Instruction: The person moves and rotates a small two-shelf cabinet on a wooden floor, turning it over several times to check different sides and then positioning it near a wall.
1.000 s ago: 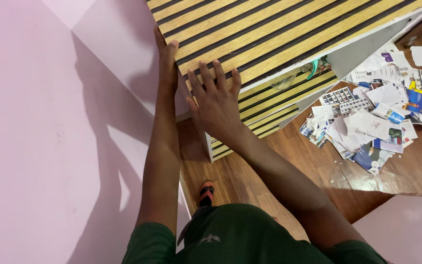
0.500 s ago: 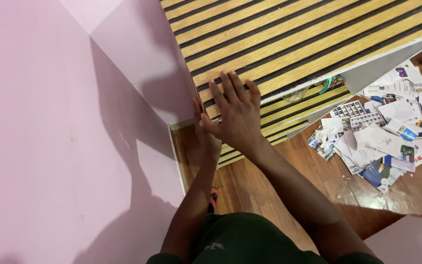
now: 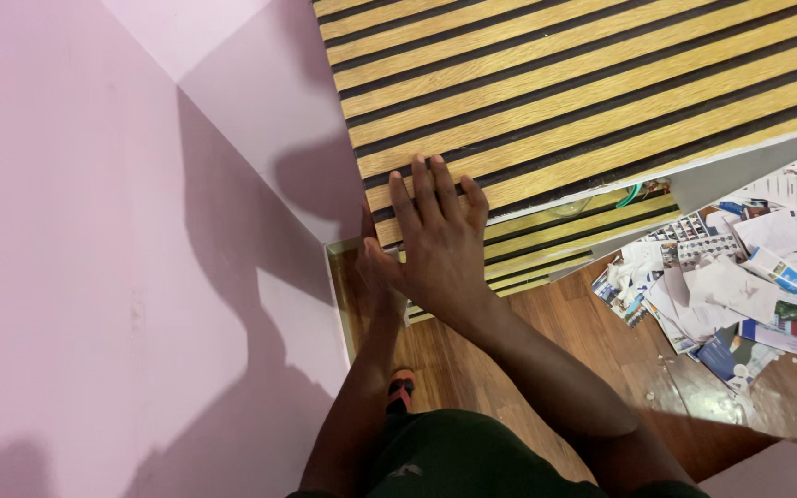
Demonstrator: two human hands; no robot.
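**Two hands at the low corner of a slatted panel**

A slatted wall panel [image 3: 583, 101], wood-coloured strips alternating with black grooves, leans against the pink wall [image 3: 94, 277]; its long axis and its slats run from about eight o'clock up toward two o'clock, and its lower left corner sits near the middle of the view, just above the floor; the panel fills the upper right of the view.

The right hand [image 3: 440, 244] lies flat on the face of the panel at that corner, fingers spread and pointing toward twelve o'clock, palm pressed on the slats and gripping nothing; the left hand [image 3: 375, 277] is mostly hidden beneath the right one, at the panel's left edge toward nine o'clock of it; only its wrist and a bit of thumb show, so I cannot tell whether it is flat or curled round the edge.

Below the panel's white bottom edge a second slatted piece [image 3: 555, 244] lies lower, its strips running the same way.

The floor [image 3: 528, 369] is dark brown wood boarding; at four o'clock from the hands a loose heap of printed paper scraps [image 3: 740, 286] is spread over it, well apart from them; a white skirting strip [image 3: 339, 295] runs along the foot of the wall; a foot in an orange-strapped sandal [image 3: 401, 387] stands on the boards at six o'clock, just above the person's dark green garment [image 3: 463, 461].
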